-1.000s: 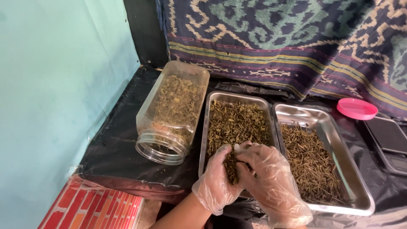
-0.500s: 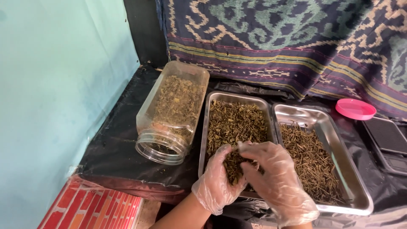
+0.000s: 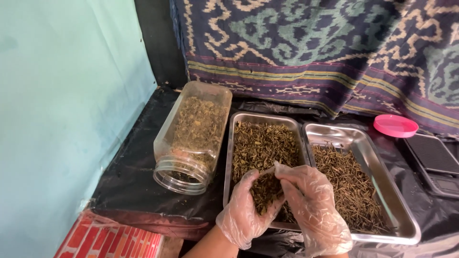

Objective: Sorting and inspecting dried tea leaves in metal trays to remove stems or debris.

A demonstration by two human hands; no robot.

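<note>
Far left of my fingers a teal wall (image 3: 62, 119) stood, with a brick-patterned sheet (image 3: 107, 239) at its foot. Just left of my fingers a clear jar (image 3: 193, 138) lay on its side on black plastic (image 3: 138, 172), mouth toward me, partly filled with dried herb. My left hand (image 3: 246, 212), gloved, was cupped palm up over the near end of the left tray (image 3: 232, 143), fingers half curled around a clump of dried leaves (image 3: 265, 191). My right hand (image 3: 313, 205), gloved too, rested against it, fingers bent over the same clump, touching it from the right. Right of my fingers sat the second tray (image 3: 377, 162) with dried sticks (image 3: 351, 186). Beyond them to the right were a pink lid (image 3: 395, 125) and a dark scale (image 3: 435, 160), under a patterned cloth (image 3: 325, 48)
</note>
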